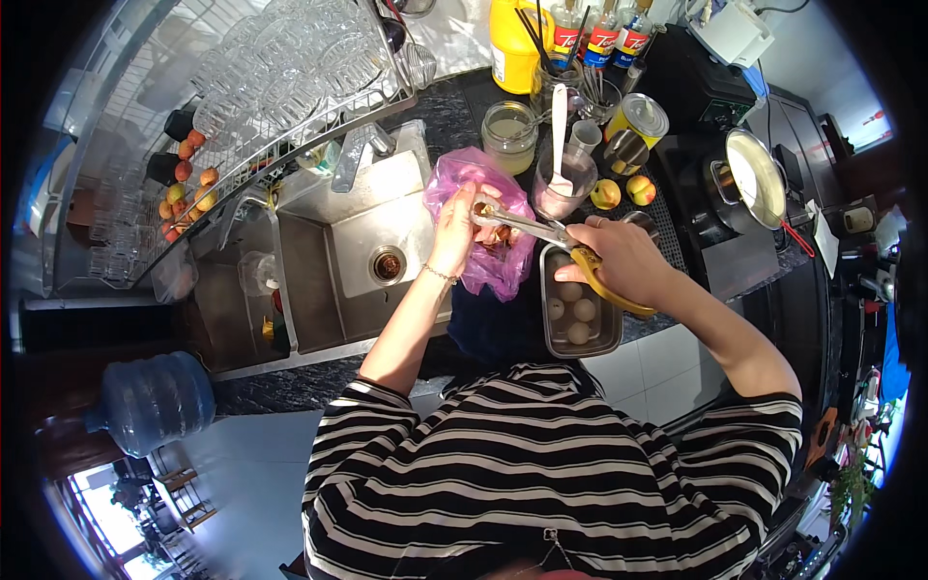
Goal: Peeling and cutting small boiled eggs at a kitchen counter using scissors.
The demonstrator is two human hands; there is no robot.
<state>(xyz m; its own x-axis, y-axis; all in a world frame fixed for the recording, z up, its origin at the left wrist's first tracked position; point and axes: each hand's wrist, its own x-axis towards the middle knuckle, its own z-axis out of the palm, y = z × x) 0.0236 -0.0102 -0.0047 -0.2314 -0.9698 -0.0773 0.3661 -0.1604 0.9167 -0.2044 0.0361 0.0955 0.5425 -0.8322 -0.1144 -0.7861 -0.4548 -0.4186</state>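
Note:
Over an open pink plastic bag, my left hand holds a small round pale fruit with an opened end. My right hand grips the yellow handles of scissors, whose metal tips reach the fruit. Brown and reddish pieces lie in the bag beneath. Just right of the bag, a rectangular metal tray holds several pale round peeled fruits, partly under my right hand. What exactly the fruit is, I cannot tell.
A steel sink lies left, below a rack of glassware. Behind the tray stand a cup with a white spatula, a glass jar and two yellow-red fruits. At right is a pot.

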